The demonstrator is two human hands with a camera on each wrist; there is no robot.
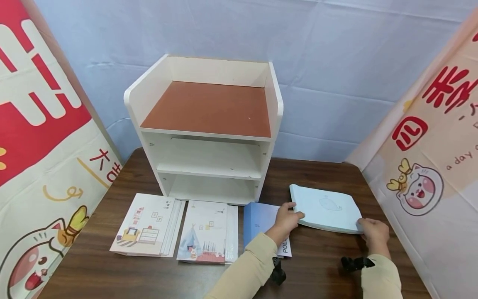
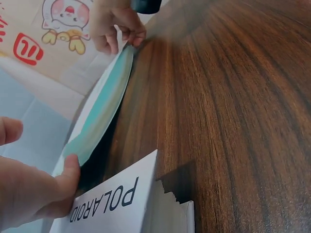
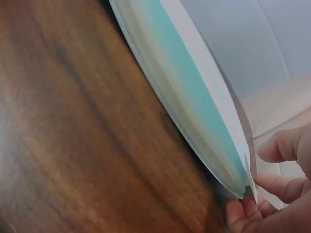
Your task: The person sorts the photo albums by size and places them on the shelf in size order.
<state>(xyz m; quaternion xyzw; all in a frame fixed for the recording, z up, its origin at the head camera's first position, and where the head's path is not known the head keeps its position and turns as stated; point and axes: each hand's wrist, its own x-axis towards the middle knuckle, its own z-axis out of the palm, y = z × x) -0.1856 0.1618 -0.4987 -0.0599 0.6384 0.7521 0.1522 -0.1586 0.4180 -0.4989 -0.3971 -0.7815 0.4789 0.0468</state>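
Observation:
A thick pale-blue book (image 1: 325, 209) with a small line drawing on its face lies at the table's right, its page edges tinted turquoise (image 3: 194, 87) in the right wrist view. My left hand (image 1: 287, 220) holds its left end, a fingertip against the front corner in the left wrist view. At the opposite end my right hand (image 1: 375, 233) pinches the right corner, some fingers beneath it. The book's front edge bows in both wrist views. Close to my left hand lies a blue binder-like book (image 1: 257, 216) with a white POLAROID book (image 2: 121, 194), partly behind my left forearm.
A white shelf unit (image 1: 209, 155) with a brown top panel stands at the back of the dark wooden table (image 1: 313, 265). Before it lie two white stacks of illustrated books, one with a building scene (image 1: 143, 226), one with a tent (image 1: 203, 232). Printed cloths (image 1: 422, 145) hang at both sides.

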